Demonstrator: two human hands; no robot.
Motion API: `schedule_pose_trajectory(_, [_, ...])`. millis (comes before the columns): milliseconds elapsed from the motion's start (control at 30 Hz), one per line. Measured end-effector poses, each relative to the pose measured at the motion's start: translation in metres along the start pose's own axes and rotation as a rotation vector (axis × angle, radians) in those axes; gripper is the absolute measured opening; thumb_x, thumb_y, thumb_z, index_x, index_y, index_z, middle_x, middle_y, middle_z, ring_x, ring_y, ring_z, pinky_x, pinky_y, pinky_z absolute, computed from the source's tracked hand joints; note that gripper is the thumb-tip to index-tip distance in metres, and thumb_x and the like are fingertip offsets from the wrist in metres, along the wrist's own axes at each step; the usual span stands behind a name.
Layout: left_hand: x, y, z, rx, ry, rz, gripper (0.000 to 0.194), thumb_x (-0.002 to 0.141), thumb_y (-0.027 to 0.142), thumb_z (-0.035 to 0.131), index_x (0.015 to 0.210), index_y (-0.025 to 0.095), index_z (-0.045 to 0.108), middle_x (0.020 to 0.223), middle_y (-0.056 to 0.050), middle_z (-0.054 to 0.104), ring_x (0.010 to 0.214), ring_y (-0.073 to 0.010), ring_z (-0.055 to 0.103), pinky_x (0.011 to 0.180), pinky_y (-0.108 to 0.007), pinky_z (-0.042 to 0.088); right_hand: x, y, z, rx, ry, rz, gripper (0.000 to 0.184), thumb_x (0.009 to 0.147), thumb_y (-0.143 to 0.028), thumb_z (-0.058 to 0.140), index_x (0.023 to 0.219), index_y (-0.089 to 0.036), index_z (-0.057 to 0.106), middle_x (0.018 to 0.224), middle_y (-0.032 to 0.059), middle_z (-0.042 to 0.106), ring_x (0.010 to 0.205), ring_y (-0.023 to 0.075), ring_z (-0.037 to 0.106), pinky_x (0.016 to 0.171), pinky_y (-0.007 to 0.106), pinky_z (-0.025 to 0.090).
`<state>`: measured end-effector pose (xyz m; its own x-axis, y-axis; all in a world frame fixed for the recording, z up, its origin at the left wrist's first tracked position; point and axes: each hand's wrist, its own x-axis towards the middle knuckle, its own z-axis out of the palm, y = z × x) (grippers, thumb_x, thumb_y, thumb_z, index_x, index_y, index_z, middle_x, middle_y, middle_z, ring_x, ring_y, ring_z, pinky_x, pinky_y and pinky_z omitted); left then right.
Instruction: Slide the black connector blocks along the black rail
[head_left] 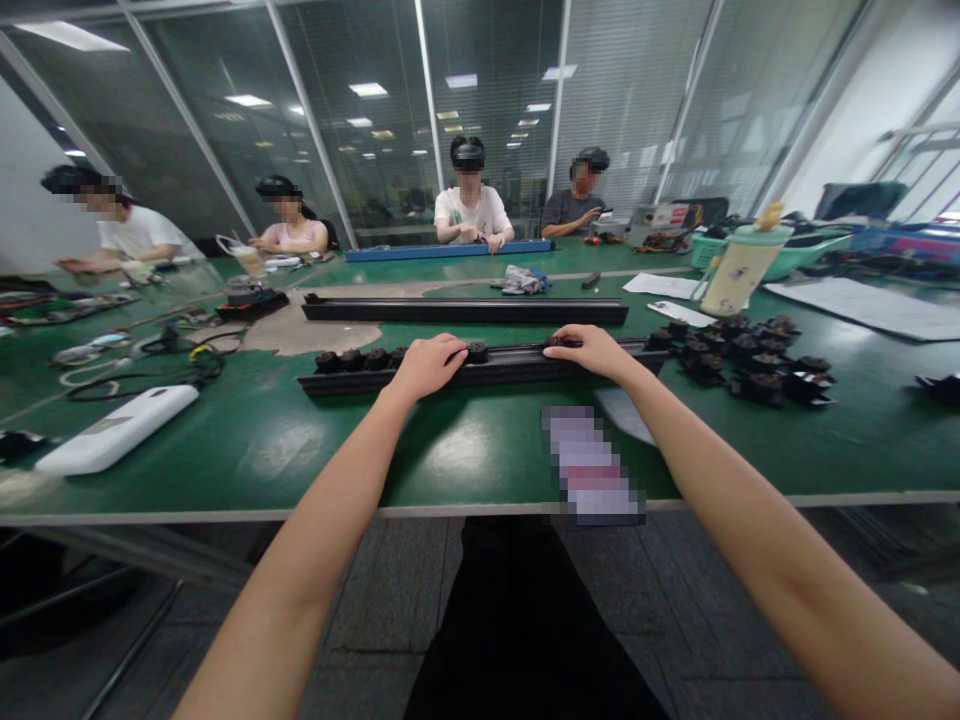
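A long black channel rail (510,376) lies across the table in front of me, with several black round-topped modules (349,359) seated along its left part. My left hand (430,368) rests over the rail, its thumb and fingers closed at a black module (478,351) standing in the channel. Farther right along the same rail, my right hand (589,352) has its thumb and fingers curled round a small dark module (553,341), mostly hidden by the fingers. Loose black modules (757,360) are heaped beyond the rail's right end.
A second black rail (465,311) lies parallel behind. Near the front edge is a phone (592,465); a white device (118,430) and cables (161,360) lie left. A tumbler (746,268) and papers (877,303) stand right. Several people sit across the table, one at a blue rail (450,250).
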<state>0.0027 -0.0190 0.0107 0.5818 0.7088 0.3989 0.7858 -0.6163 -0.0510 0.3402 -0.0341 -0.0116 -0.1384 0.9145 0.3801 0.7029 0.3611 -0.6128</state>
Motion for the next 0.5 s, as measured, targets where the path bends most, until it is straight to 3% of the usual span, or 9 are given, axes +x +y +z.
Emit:
schedule_pose_trajectory(200, [0.0, 0.0003, -0.0009, -0.004, 0.0, 0.002, 0.039, 0.107, 0.036, 0.041, 0.122, 0.022, 0.074, 0.129, -0.008, 0.074, 0.118, -0.0254, 0.07, 0.099, -0.037, 0.054, 0.0, 0.0009, -0.0011, -0.201, 0.004, 0.028, 0.038, 0.086, -0.061, 0.073, 0.105, -0.028, 0.077, 0.113, 0.0061, 0.079, 0.113, 0.0345, 0.069, 0.108, 0.055, 0.044])
schedule_pose_trajectory(500, [0.0003, -0.0007, 0.0008, -0.015, 0.007, 0.009, 0.038, 0.107, 0.035, 0.041, 0.121, 0.023, 0.074, 0.128, -0.007, 0.074, 0.118, -0.0247, 0.07, 0.1, -0.037, 0.054, 0.0009, 0.0002, -0.0003, -0.194, -0.019, 0.062, 0.041, 0.087, -0.057, 0.073, 0.111, -0.025, 0.076, 0.124, 0.0094, 0.076, 0.12, 0.0345, 0.066, 0.107, 0.052, 0.047])
